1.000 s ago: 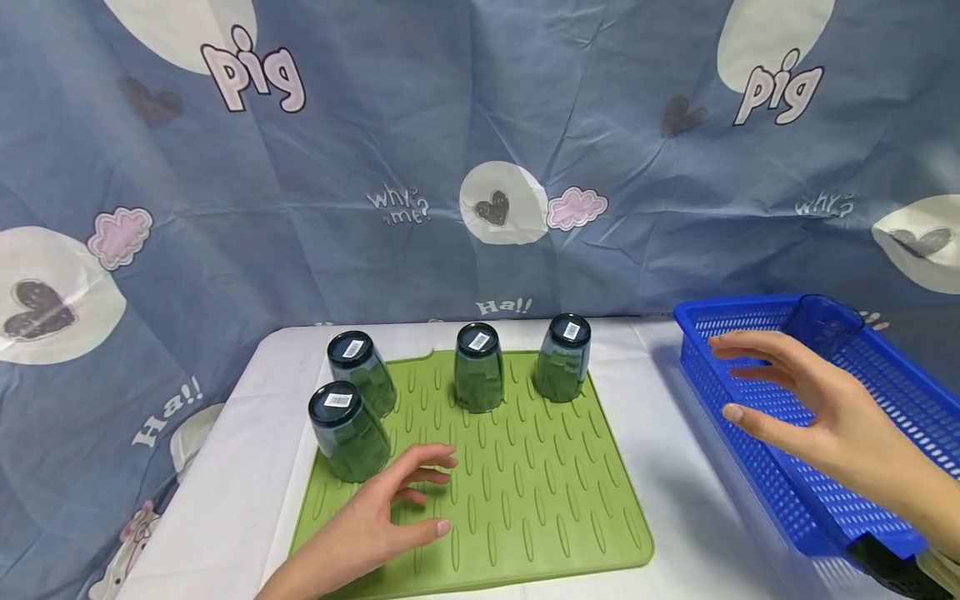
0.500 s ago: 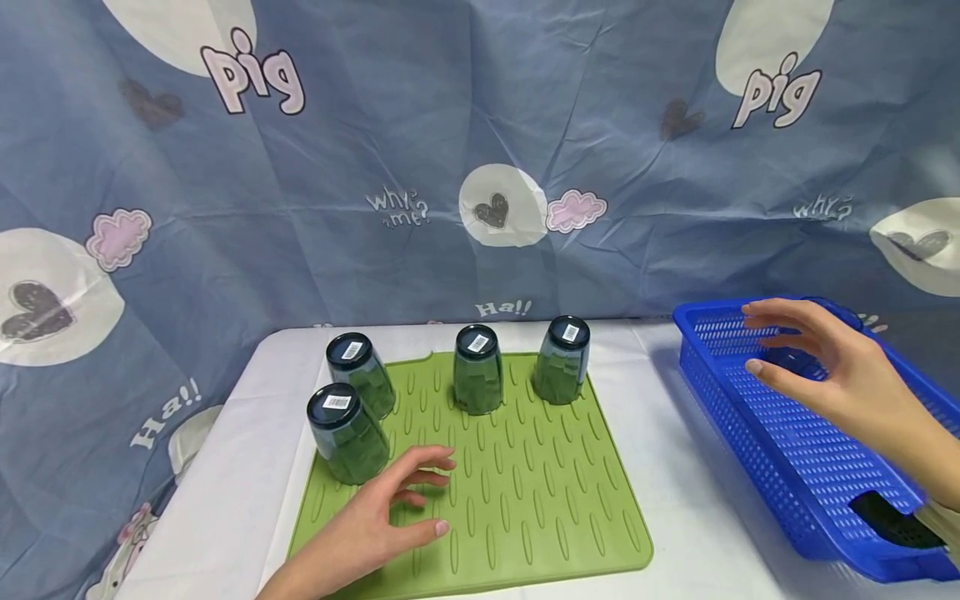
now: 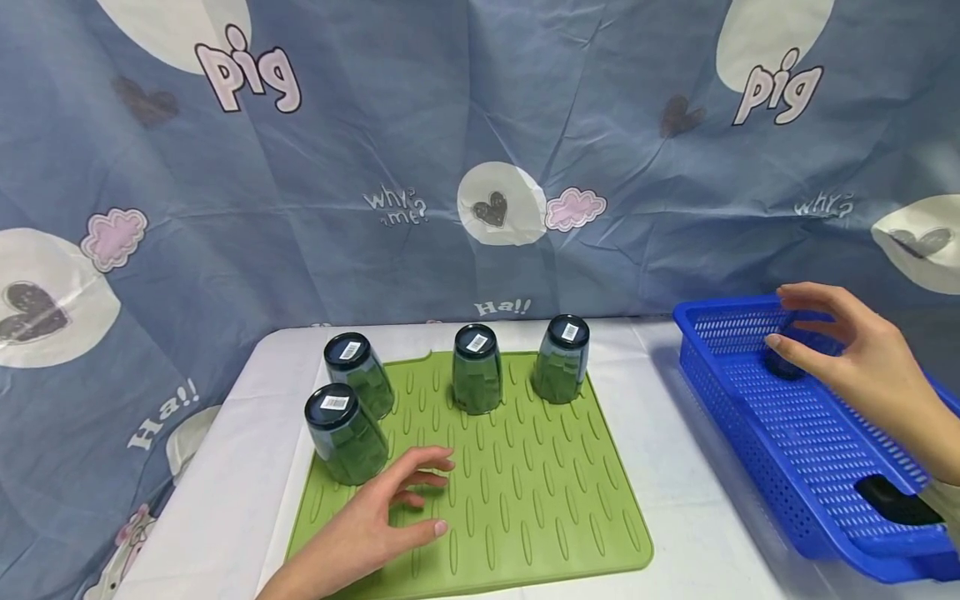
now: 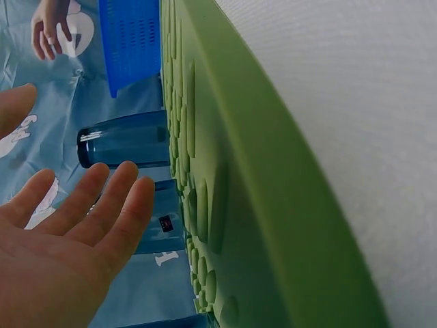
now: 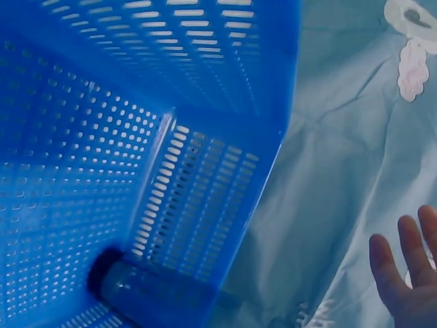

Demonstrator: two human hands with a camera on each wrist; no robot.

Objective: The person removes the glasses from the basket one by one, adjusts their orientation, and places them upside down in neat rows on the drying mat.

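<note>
My left hand (image 3: 382, 517) hovers over the near left of a green ribbed mat (image 3: 525, 508), fingers loosely bent and holding nothing. Several dark blue-green glasses stand upside down on the mat, labels on their bases; the near left glass (image 3: 348, 437) is closest to this hand. Over the blue basket (image 3: 750, 442) at the right is my right hand (image 3: 862, 358), thumb and fingers spread apart with nothing between them. One glass (image 3: 783, 364) stands in the basket's far end, mostly hidden behind that hand. The right wrist view shows this glass (image 5: 150, 290) apart from the fingers.
Two glasses stand toward the mat's back, the middle glass (image 3: 477, 371) and the right glass (image 3: 561, 360). Another glass (image 3: 360, 375) is at the back left. A white cloth (image 3: 667, 500) covers the table, and a printed blue curtain (image 3: 375, 275) hangs behind.
My right hand has moved right and slightly up in the head view, farther over the basket toward the glass there. My left hand and the glasses on the mat stay put.
</note>
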